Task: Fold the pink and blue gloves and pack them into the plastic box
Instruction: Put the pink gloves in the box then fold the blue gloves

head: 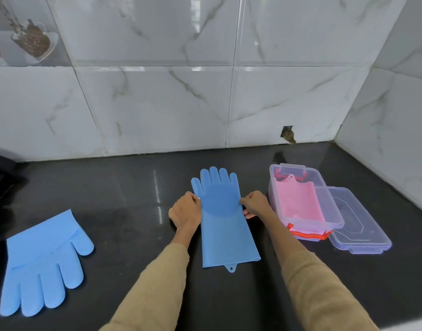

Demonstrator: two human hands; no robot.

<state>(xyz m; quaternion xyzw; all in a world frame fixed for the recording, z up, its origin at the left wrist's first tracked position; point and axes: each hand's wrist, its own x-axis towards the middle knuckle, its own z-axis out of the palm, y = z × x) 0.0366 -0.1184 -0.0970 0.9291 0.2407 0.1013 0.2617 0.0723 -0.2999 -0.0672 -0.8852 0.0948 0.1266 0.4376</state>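
While flat on glossy counter (133, 235), bristled blue glove (225, 225) pinched by left grip (185, 211), right grip (254, 203).

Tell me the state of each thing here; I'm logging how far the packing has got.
Centre blue glove: flat, unfolded, fingers toward the wall.
Left hand: pinches its left edge.
Right hand: pinches its right edge.
Second blue glove: unfolded, lying apart at the left.
Pink glove: inside the box.
Plastic box: open.
Lid: off, beside the box.
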